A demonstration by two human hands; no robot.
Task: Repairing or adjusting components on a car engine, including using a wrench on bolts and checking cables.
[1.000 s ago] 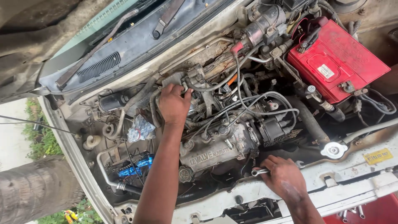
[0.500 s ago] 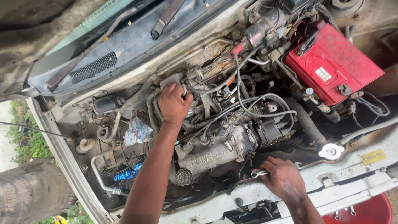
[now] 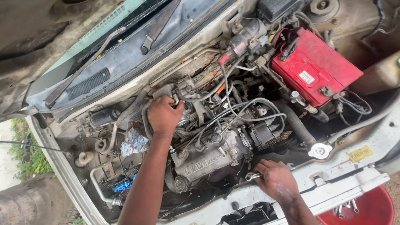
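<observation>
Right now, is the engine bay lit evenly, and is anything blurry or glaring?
Head view: soft daylight, sharp focus; red battery and radiator cap bright, no harsh glare; deep shadow below the engine, near the right hand; left hand clearly lit.

open engine bay (image 3: 346,166) with red battery (image 3: 316,66), grey engine (image 3: 208,160)

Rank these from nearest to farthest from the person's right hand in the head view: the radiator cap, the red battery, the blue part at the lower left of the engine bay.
From the right hand:
1. Radiator cap, just up and right of it on the front panel.
2. Red battery, farther up, at the bay's upper right.
3. Blue part, far across the bay at the lower left.
</observation>
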